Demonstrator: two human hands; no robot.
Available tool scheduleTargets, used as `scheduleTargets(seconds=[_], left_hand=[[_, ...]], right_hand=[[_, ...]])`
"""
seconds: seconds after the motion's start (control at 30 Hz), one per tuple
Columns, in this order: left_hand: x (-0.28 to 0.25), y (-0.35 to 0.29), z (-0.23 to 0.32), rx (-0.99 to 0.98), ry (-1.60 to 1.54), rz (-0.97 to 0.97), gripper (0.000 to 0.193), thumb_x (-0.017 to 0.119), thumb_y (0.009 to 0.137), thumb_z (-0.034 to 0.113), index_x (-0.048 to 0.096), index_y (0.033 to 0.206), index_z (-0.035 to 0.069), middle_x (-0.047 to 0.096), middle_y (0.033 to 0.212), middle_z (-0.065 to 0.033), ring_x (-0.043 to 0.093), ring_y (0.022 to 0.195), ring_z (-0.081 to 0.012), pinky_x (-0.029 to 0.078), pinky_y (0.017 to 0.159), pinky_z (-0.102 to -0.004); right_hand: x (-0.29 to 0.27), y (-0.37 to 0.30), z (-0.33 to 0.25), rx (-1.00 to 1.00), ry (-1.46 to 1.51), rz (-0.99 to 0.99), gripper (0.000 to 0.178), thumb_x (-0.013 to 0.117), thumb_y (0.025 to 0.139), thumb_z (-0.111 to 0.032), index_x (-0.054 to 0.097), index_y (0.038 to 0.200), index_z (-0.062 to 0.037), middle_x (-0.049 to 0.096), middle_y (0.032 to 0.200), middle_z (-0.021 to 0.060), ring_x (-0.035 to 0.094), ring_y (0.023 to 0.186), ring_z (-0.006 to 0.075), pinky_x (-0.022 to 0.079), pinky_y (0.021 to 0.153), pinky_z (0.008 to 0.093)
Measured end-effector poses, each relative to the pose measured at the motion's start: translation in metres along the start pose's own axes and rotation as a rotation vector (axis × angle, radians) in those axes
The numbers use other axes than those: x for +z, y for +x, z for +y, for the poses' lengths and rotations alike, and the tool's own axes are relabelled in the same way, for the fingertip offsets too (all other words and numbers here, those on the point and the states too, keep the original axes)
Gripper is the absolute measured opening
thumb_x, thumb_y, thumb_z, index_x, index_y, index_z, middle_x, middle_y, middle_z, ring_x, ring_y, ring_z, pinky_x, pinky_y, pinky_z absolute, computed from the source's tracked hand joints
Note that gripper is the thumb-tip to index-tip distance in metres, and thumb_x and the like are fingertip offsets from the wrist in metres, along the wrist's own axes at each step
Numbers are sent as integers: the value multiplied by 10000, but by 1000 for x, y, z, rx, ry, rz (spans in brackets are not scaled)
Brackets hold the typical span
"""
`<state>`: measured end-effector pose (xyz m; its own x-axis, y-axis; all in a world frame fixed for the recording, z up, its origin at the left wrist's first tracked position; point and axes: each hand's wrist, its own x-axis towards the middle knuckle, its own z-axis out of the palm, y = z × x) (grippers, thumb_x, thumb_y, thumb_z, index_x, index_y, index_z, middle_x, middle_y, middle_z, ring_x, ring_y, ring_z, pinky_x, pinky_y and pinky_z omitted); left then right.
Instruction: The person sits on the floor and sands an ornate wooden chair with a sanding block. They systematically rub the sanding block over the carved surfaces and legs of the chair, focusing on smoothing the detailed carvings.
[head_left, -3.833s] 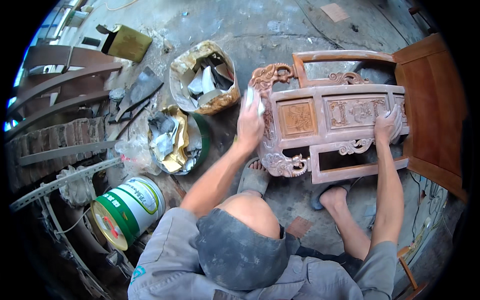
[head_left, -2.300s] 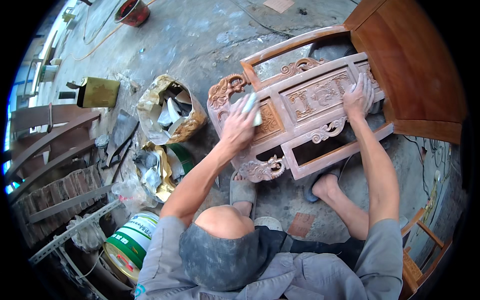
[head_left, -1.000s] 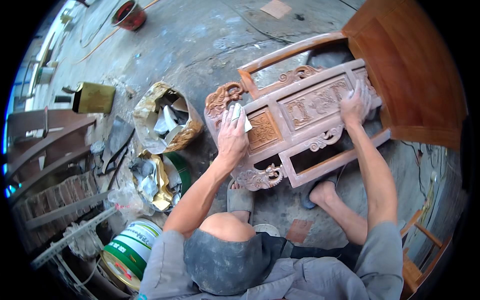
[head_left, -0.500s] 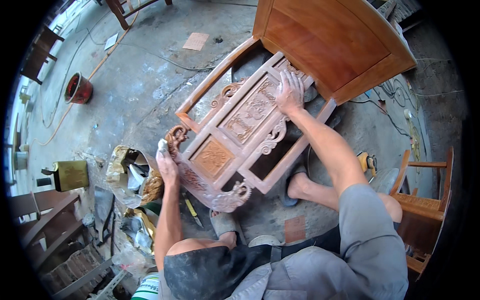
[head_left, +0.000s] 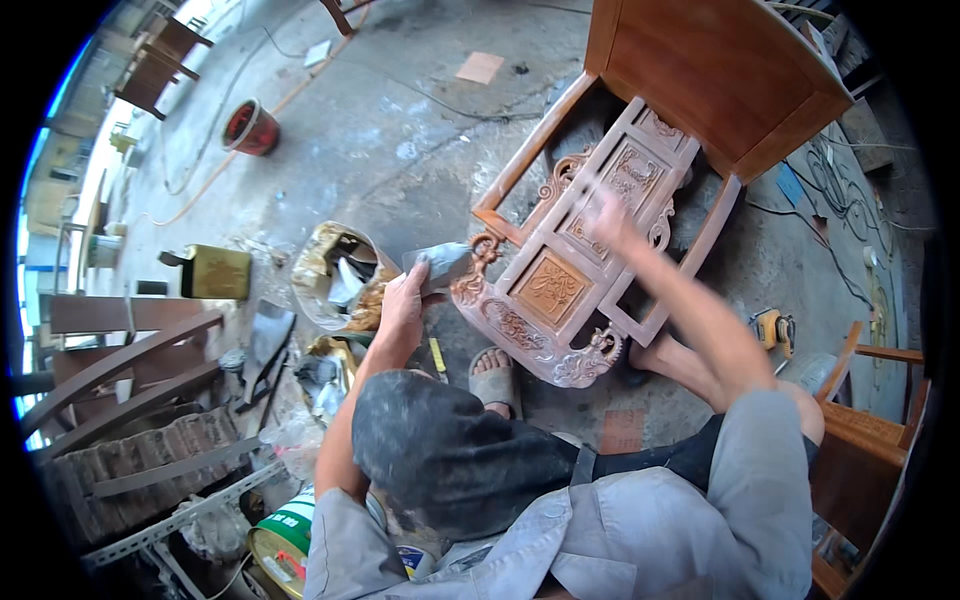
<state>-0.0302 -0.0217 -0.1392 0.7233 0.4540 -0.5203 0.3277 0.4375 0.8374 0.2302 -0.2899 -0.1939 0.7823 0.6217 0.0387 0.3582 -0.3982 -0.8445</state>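
Observation:
A wooden chair lies tipped over in front of me, its carved backrest point(head_left: 592, 240) facing up and its broad seat panel point(head_left: 700, 75) standing at the far end. Whitish dust covers much of the backrest; the square carved flower panel point(head_left: 551, 287) shows a warmer orange-brown. My left hand point(head_left: 403, 308) is closed on a folded grey-blue sheet that looks like sandpaper point(head_left: 443, 266), held just left of the scrolled top rail. Above the middle carved panel is my right hand point(head_left: 612, 225), smeared by motion; its fingers and any contact cannot be made out.
An open sack of scraps point(head_left: 335, 275) stands left of the chair, near a yellowish metal can point(head_left: 218, 273). Farther off is a red-stained bucket point(head_left: 250, 128). Wooden parts point(head_left: 120, 370) pile up at left. A yellow power tool point(head_left: 770, 328) and another chair point(head_left: 868, 430) are at right.
My left hand has come away from the chair's top rail, and the grey-blue sheet now shows in it. The right hand has moved along the backrest toward me. My view has shifted left.

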Motion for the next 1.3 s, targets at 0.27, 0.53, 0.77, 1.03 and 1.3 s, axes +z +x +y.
scheduleTargets(seconds=[0.27,0.53,0.77,1.03,1.3], left_hand=[[50,-64,142,-162,505,-359,410,656,1065,339,709,1209,-40,763,1072,-107,737,920,-190,600,723,-317],[98,-112,164,25,337,-484,268,611,1093,259,703,1139,12,741,1021,-78,729,900,-172,617,724,-316],[130,-90,124,189,372,-244,477,622,1069,422,621,1208,-34,707,1035,-123,733,940,-229,624,757,-372],[163,-122,46,79,602,-551,305,631,1041,140,695,1256,-67,757,1008,-78,717,908,-148,596,804,-309],[143,-123,9,397,793,-486,227,553,1038,61,681,1209,-17,749,1042,-186,720,965,-251,553,886,-367]], right_hand=[[52,-101,-169,324,1230,-236,450,752,1003,-297,644,1335,-14,698,1127,77,691,994,136,602,832,286],[-17,-134,-184,192,1382,33,292,713,1000,-199,677,1221,-13,737,1051,45,718,919,114,599,848,282],[-54,-160,-178,-192,370,484,205,659,978,-73,736,1163,-31,742,1032,106,729,997,210,571,856,337],[-27,-230,-182,-338,-173,214,273,716,886,-90,746,1154,-51,729,1049,164,692,974,326,539,906,428],[-10,-237,-141,450,1446,-23,447,562,1085,-284,588,1436,-7,729,1295,105,651,1057,104,496,912,284]])
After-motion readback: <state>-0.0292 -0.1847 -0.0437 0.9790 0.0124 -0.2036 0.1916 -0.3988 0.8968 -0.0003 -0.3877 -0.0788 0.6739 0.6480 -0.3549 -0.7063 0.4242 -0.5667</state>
